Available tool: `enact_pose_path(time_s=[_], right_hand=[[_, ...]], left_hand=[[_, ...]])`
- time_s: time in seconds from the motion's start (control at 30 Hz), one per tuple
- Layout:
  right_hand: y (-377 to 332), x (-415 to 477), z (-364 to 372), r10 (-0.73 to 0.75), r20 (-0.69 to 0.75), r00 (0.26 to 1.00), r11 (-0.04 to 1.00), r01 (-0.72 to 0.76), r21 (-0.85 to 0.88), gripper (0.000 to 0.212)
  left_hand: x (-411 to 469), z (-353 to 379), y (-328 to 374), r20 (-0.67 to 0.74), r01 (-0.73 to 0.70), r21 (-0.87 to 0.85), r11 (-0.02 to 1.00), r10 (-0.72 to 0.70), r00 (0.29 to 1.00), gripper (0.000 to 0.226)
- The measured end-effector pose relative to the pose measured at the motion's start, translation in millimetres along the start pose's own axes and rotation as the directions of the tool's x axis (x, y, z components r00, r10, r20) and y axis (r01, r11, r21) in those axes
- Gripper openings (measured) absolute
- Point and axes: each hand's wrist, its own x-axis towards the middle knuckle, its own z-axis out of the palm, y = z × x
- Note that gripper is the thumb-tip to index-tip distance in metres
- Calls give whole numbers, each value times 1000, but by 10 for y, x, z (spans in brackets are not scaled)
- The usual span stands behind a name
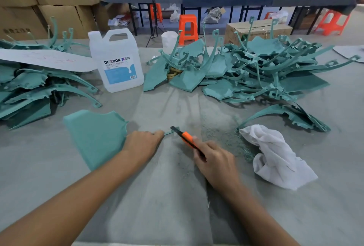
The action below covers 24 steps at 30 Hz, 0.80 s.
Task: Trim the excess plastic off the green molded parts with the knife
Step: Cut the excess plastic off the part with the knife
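Where the blade meets the plastic: the knife (pixel 186 137) tip sits at the narrow green tip (pixel 169 132) that sticks out past your left fingertips. Actual contact is too small to confirm.
Left hand (pixel 142 143): palm down, fingers curled over the narrow end of the green part (pixel 94 135), holding it against the table (pixel 177 206).
Right hand (pixel 214 163): fingers wrapped round the orange-and-black knife handle, blade end pointing away from you and to the left.
Green part: flat on the table to the left of both hands. Its wide panel is at the far left, and it narrows towards the gap between the hands.
Long axis: the part runs left to right, and the knife crosses it on a diagonal.
Nearer hand: the left hand is on the part. The right hand reaches it only with the blade.
Open room: bare table lies ahead of the hands, between the left pile (pixel 29 92) and the right pile (pixel 266 72).
Right flank: shavings (pixel 220 133) lie just beyond your right hand, with the white cloth (pixel 275 157) close beside it.
Caution: the blade points towards your left fingertips, so a stroke directed away from them looks safer.
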Motion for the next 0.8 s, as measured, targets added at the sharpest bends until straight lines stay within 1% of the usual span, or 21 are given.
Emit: enact_pose_path(time_s=[0.1, 0.13, 0.17, 0.23, 0.33, 0.4, 0.47, 0.6, 0.7, 0.8], right_hand=[[93, 61, -17, 220, 20, 975, 971, -221, 92, 41], [104, 60, -29, 230, 3, 973, 967, -229, 110, 40], [95, 52, -35, 206, -13, 979, 973, -203, 108, 38], [75, 46, -29, 168, -1, 986, 978, -166, 124, 36], [132, 89, -27, 242, 98, 965, 946, -258, 195, 35], [171, 104, -27, 241, 147, 959, 944, -267, 193, 34], [169, 105, -26, 239, 182, 954, 939, -274, 205, 35], [207, 105, -15, 278, 226, 934, 898, -336, 284, 34], [212, 126, -1, 285, 251, 925, 890, -353, 288, 34], [166, 169, 41, 296, 244, 923, 910, -350, 221, 35]], left_hand=[[7, 22, 0, -5, 4, 2, 1000, -4, 1000, 20], [8, 33, -1, -9, 5, 1, 1000, -5, 1000, 20], [11, 43, -6, -13, 3, 3, 1000, -3, 1000, 20], [11, 60, -13, -22, 1, 6, 1000, -1, 1000, 19], [13, 73, -19, -32, 1, 13, 1000, -1, 999, 19], [17, 79, -15, -33, -1, 25, 1000, 2, 999, 18], [16, 89, -16, -42, -1, 36, 999, 3, 999, 16], [15, 115, -50, -58, -16, 33, 999, 18, 998, 16], [7, 117, -79, -64, -36, 36, 999, 38, 997, 17], [-9, 92, -87, -70, -50, 39, 998, 53, 996, 16]])
